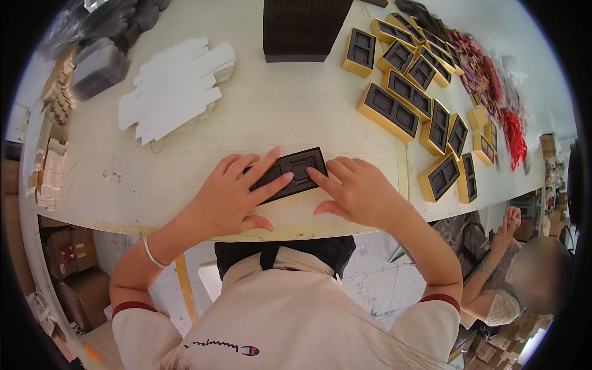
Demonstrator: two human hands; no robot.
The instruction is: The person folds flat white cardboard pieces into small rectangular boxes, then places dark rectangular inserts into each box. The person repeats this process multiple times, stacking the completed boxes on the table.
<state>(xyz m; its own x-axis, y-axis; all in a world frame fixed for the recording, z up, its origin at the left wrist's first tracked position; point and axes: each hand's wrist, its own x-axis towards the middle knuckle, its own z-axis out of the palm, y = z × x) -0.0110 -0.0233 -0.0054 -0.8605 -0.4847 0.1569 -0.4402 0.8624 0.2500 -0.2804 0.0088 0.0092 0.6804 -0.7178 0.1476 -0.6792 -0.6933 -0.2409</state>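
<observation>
Dark plastic tray insert (295, 172), one in number, was laid flat on the pale wooden table (277, 105) near its front edge, and two recessed pockets could be made out in its uncovered middle. It was pressed down by two hands. The left hand (237, 194) was laid over the insert's left end with its fingers spread and extended, the index fingertip reaching toward the centre. The right hand (357, 188) was rested at the insert's right end, its fingers loosely spread and its index fingertip touching the insert's surface; nothing was pinched or gripped by either hand. One white bracelet (152, 253) was worn on the left wrist. To the right, roughly fourteen yellow boxes (390, 111) fitted with dark inserts were lined up in overlapping rows, though the farthest ones were too small to be counted surely. One loose stack of flat white cardboard blanks (176, 89) was spread at the upper left, and one tall block of stacked dark inserts (302, 29) was set at the table's far edge. One other person (512, 271) was seated at the lower right.
</observation>
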